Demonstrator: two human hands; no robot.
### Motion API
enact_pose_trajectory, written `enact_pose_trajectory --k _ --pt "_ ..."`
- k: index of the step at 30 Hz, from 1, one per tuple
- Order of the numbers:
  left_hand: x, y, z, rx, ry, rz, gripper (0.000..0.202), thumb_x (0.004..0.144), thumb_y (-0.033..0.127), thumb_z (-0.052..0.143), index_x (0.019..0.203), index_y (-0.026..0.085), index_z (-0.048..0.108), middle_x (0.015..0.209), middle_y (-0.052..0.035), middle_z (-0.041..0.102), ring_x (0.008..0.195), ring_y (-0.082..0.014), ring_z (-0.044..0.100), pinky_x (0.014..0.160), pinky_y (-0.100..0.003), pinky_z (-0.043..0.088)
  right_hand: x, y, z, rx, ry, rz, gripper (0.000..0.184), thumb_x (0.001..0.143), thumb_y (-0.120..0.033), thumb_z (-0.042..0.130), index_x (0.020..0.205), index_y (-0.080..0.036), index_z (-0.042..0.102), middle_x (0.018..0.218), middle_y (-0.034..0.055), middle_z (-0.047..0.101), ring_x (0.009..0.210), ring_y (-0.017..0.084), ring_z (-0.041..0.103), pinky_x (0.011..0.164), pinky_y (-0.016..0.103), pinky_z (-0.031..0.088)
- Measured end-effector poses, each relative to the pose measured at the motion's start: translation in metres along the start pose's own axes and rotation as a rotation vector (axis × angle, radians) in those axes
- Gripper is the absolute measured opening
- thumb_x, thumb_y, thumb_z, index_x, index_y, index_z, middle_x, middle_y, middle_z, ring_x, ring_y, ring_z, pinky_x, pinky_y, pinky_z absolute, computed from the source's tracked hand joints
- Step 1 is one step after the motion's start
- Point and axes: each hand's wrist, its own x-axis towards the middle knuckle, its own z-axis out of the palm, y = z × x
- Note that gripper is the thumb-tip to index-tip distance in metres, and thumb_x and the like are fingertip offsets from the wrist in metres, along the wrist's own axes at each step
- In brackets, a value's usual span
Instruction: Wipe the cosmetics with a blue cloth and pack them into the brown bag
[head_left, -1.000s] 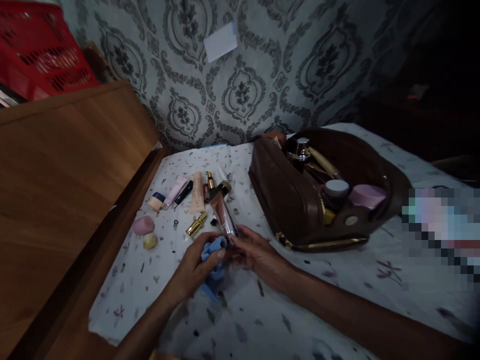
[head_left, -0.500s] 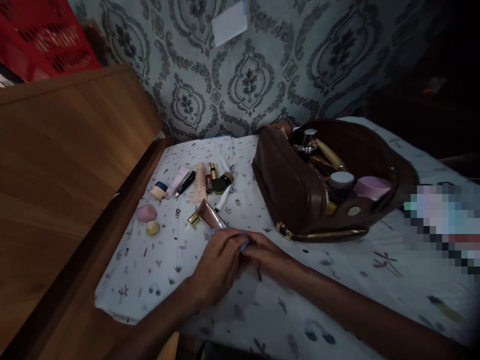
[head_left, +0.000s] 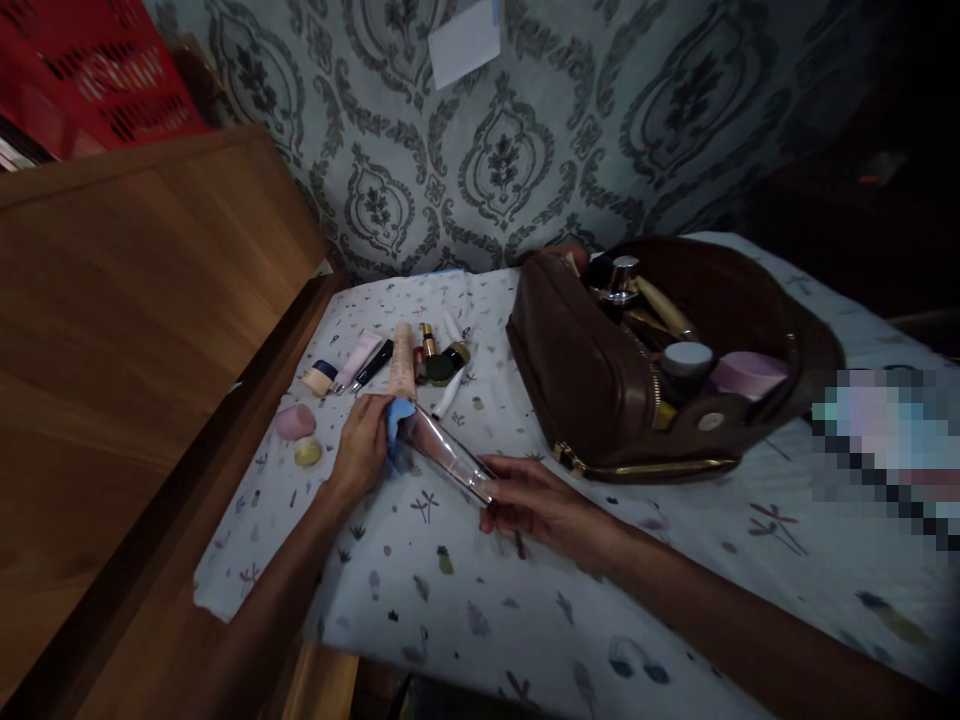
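Your right hand [head_left: 529, 503] pinches one end of the tube [head_left: 451, 458], over the patterned sheet [head_left: 480, 610]; your left hand's [head_left: 363, 446] fingers press the blue cloth [head_left: 399, 420] against its other end; the brown bag [head_left: 581, 360] sits open nearby.

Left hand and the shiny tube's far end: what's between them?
A blue cloth, gripped by the left hand, lies between it and the shiny tube; head view shows it.

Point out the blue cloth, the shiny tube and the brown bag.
Blue cloth [head_left: 400, 413]: head view, on its upper part, at the tube's far end.
Shiny tube [head_left: 450, 457]: head view, on the middle of its body.
Brown bag [head_left: 574, 350]: head view, on its outer side wall.
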Motion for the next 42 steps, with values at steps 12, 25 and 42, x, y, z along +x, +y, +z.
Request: enact_pose_trajectory --k 12,25,42 --pt "-0.047 0.081 0.019 0.177 -0.058 0.655 0.029 0.101 0.019 0.042 0.125 0.015 0.058 0.116 -0.0141 0.067 0.11 -0.0253 0.06 0.095 -0.042 0.046 0.001 0.013 0.004 -0.652 0.212 -0.337 0.015 0.072 -0.023 0.066 0.084 -0.019 0.058 0.074 -0.0017 0.06 0.067 0.013 0.055 0.059 0.023 0.046" --pt "-0.046 -0.013 -0.019 0.261 -0.03 0.091 0.035 0.091 0.004 0.042 0.115 0.016 0.065 0.112 -0.0118 0.062 0.103 -0.0247 0.059 0.09 -0.041 0.053 0.001 0.018 -0.004 -0.875 0.178 -0.587 0.037 0.078 -0.015 0.061 0.113 -0.023 0.07 0.092 0.0032 0.058 0.068 0.012 0.057 0.06 0.026 0.049" --pt "-0.06 0.041 0.013 0.189 -0.152 0.258 0.038 0.095 0.006 0.044 0.13 0.017 0.055 0.12 -0.014 0.062 0.109 -0.0253 0.057 0.096 -0.045 0.054 0.009 0.025 -0.012 -0.868 0.35 -0.662 0.027 0.076 -0.02 0.073 0.102 -0.021 0.066 0.083 0.0005 0.064 0.071 0.015 0.06 0.065 0.027 0.05"
